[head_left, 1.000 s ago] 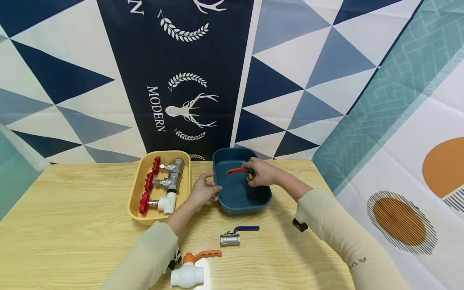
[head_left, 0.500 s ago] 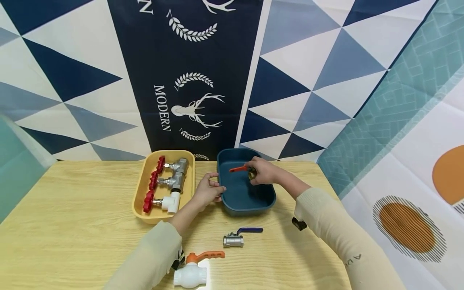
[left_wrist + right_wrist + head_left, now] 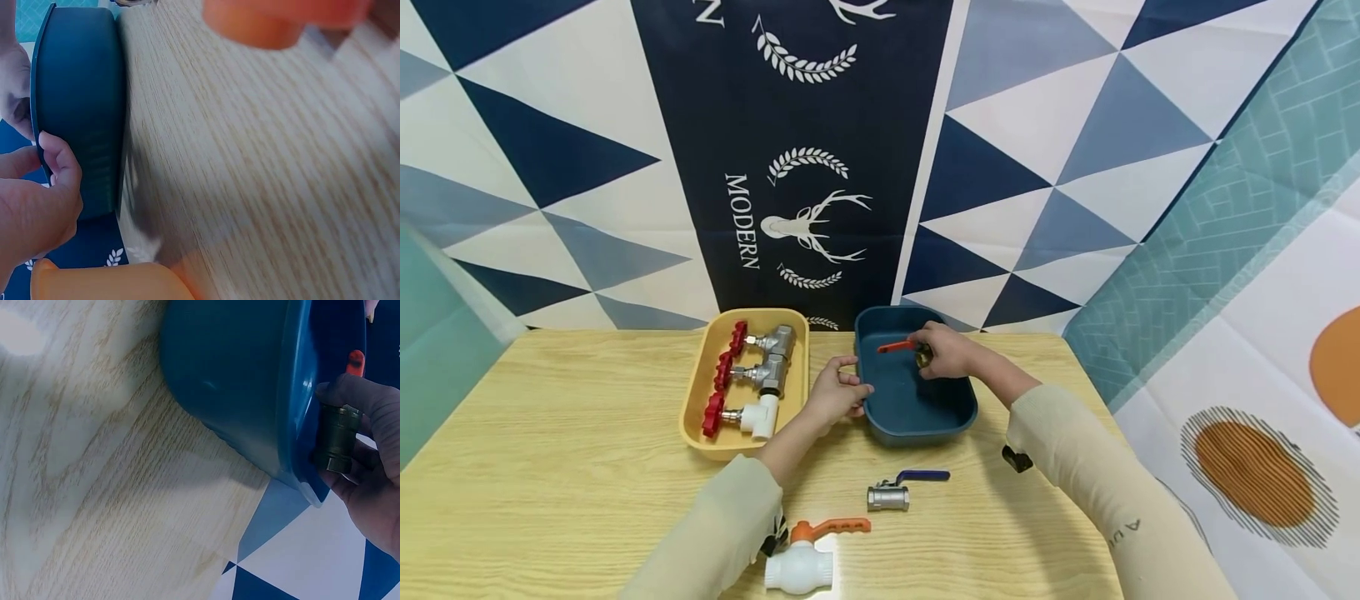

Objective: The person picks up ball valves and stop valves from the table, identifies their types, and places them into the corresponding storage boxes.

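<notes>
My right hand (image 3: 946,350) grips a brass ball valve (image 3: 337,439) by its body, over the inside of a dark blue bin (image 3: 917,438). The valve's red lever (image 3: 895,347) points left. With thumb and fingers on either side of the bin's left rim, my left hand (image 3: 40,200) pinches the wall. On the table in front of the bin lies a steel ball valve (image 3: 888,497) with a blue lever. Nearer still, beside my left sleeve, is a white plastic ball valve (image 3: 799,568) with an orange handle.
To the left stands a yellow bin (image 3: 688,425). It holds several valves with red handwheels (image 3: 713,414), two of them metal-bodied and one white. Behind the wooden table (image 3: 572,467) hangs a patterned cloth (image 3: 820,100).
The head view has shifted slightly, so everything sits a little further right in it. Both hands keep their holds, and the brass valve stays over the blue bin.
</notes>
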A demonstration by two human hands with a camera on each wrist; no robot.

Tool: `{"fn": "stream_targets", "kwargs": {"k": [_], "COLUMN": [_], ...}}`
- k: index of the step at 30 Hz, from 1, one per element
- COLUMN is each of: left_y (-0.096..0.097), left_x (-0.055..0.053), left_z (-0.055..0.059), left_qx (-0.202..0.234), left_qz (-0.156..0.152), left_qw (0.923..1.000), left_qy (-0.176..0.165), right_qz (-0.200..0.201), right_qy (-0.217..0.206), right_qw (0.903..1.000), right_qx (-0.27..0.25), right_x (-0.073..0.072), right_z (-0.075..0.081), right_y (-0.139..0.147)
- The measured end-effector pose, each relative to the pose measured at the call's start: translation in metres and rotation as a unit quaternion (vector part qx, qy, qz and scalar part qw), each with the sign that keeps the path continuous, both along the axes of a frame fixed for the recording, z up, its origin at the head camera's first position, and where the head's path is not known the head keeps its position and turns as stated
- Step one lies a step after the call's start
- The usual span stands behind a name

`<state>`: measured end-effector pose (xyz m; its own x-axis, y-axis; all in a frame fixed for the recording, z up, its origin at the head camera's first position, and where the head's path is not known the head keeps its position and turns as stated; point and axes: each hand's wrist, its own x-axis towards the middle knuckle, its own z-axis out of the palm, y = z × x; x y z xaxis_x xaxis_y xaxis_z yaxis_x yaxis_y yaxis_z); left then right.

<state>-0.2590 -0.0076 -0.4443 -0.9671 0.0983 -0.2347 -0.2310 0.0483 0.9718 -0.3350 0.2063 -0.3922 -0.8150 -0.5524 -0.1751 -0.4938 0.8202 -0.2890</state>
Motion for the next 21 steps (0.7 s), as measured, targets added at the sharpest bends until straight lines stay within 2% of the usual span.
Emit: {"fn": "stream_targets", "kwargs": {"k": [12, 21], "left_y": [0.001, -0.001], "left_x": [-0.001, 0.000], "left_z": [0.000, 0.001], "left_qx": [0.002, 0.006], "left_qz": [-0.002, -0.004], "left_qw": [1.0000, 1.0000], "left_qy": [0.001, -0.003], "right_qz": [-0.013, -0.007], "right_qy": [0.002, 0.012], "right_qw": [0.9999, 0.9998], "right_qx": [0.009, 0.016], "right_x": [-0.012, -0.017], "right_z": [-0.003, -0.010], "right_y": [-0.004, -0.008]}}
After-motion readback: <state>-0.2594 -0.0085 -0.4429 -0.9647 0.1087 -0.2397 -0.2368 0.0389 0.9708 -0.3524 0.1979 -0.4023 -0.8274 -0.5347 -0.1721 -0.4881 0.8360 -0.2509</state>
